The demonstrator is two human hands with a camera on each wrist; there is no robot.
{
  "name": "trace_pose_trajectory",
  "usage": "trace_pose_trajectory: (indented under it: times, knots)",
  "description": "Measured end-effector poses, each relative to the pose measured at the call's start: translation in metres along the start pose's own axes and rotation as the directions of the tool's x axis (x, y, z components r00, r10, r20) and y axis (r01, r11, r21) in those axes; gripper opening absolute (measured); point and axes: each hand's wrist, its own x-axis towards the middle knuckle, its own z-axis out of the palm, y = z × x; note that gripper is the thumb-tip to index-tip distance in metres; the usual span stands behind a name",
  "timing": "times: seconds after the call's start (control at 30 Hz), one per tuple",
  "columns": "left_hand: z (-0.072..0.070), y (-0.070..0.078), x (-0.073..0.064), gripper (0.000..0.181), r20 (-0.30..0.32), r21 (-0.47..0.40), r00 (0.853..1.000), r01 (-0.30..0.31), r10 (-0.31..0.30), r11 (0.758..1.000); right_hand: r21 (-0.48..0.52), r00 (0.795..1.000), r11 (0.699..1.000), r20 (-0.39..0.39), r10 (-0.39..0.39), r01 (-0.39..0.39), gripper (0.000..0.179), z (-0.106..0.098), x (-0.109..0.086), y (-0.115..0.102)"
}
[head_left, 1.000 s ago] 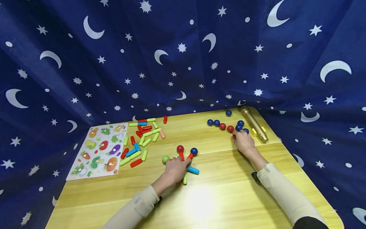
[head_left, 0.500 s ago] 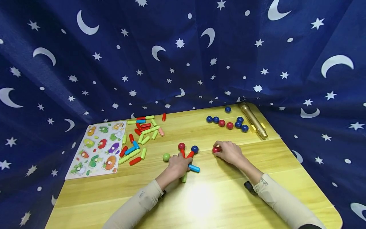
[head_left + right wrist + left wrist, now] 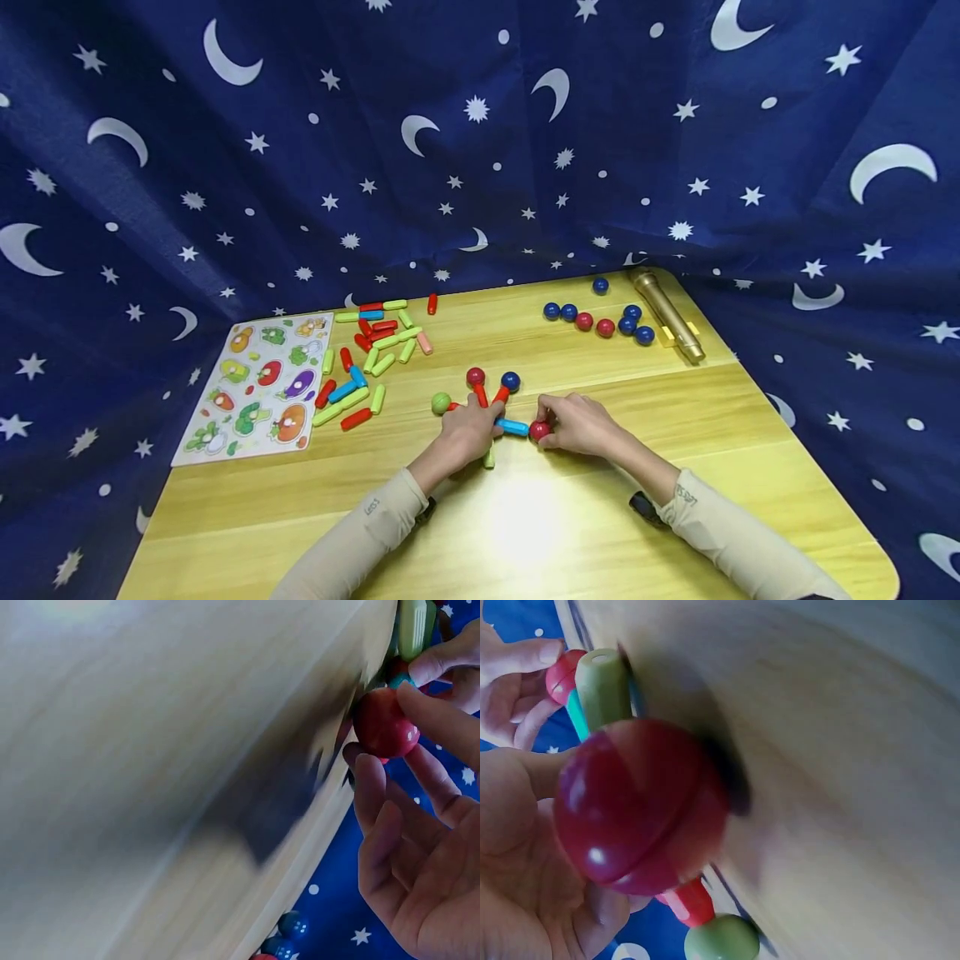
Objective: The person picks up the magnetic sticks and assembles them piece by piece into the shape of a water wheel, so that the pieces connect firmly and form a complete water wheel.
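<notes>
In the head view my left hand [image 3: 468,429] grips a figure of magnetic balls and sticks at its middle. Out of it stick a red ball [image 3: 476,377], a blue ball [image 3: 511,382] and a green ball [image 3: 441,403] on red sticks, plus a blue stick [image 3: 513,427] and a green stick [image 3: 489,457]. The left wrist camera shows a large red hub ball [image 3: 641,806] beside the palm; the head view has it covered. My right hand [image 3: 581,425] pinches another red ball [image 3: 539,431] right at the blue stick's end; whether they touch, I cannot tell.
Several loose sticks [image 3: 358,377] lie at the left, by a vegetable puzzle board [image 3: 197,460]. Several blue and red balls [image 3: 605,327] sit at the back right, near a gold tube [image 3: 667,315] on a yellow stand. A starry curtain [image 3: 480,167] hangs behind the table.
My right hand has taken a red ball from the group at the back right and brought it left and nearer, to the blue stick. The left hand stays on the figure.
</notes>
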Motion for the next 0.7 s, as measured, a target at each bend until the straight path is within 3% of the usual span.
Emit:
trace_pose_trajectory:
  times: [0.3,0.4,0.47,0.6,0.7]
  knots:
    - [-0.003,-0.007,0.000,0.035,-0.030,-0.090,1.000,0.002,-0.005,0.996,0.034,0.999,0.999,-0.025,0.024,-0.023,0.027,-0.008,0.009,0.007]
    - [-0.004,-0.006,-0.004,0.039,-0.069,-0.043,0.998,-0.007,0.004,0.999,0.033,0.998,0.999,-0.053,0.024,-0.022,0.026,-0.009,0.016,0.012]
    - [-0.004,-0.004,-0.007,0.040,-0.126,0.018,0.992,-0.008,0.010,1.000,0.030,0.998,0.999,-0.066,0.021,-0.019,0.026,-0.009,0.020,0.014]
    - [0.000,0.000,-0.014,0.033,-0.254,0.151,0.966,-0.002,0.041,0.989,0.021,0.996,1.000,-0.083,0.014,-0.013,0.026,-0.007,0.029,0.014]
    - [0.001,-0.001,-0.014,0.022,-0.290,0.204,0.952,-0.035,0.095,0.978,0.010,0.994,1.000,-0.107,0.005,-0.004,0.026,-0.003,0.036,0.012]
